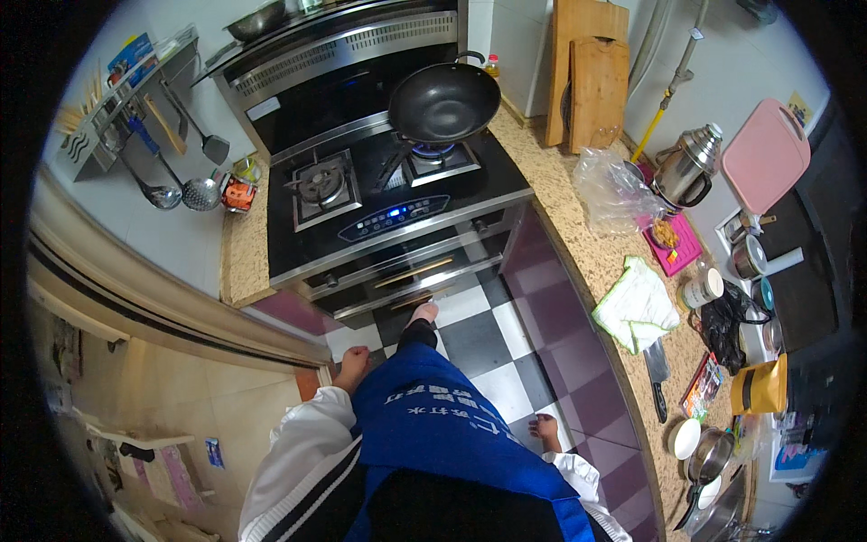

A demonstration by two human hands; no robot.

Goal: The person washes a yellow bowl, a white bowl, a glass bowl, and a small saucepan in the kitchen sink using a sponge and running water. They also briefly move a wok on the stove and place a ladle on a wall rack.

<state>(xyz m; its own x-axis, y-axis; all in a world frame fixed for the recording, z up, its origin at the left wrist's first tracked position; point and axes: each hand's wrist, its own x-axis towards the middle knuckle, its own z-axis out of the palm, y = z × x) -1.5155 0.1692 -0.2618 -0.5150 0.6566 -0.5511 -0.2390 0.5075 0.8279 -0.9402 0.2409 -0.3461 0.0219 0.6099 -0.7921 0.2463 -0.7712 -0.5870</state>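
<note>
My left hand (353, 368) hangs beside the blue apron (433, 413), near the door frame, its fingers curled; whether it holds anything is not clear. On the other side, my right hand (544, 427) is low by the purple cabinet fronts, fingers loosely bent and apart, with nothing seen in it. Both hands are well away from the gas stove (399, 196). A black wok (445, 101) is over its right burner, where a blue flame (433, 150) burns. The left burner (320, 184) shows no pan and no flame.
Along the right counter (542, 176) lie a plastic bag (613, 193), a white cloth (637, 305), a kitchen knife (657, 379) and a saucepan (710, 455). Wooden cutting boards (599, 91) lean at the back. Ladles (161, 195) hang at left. A door frame (203, 345) edges the floor.
</note>
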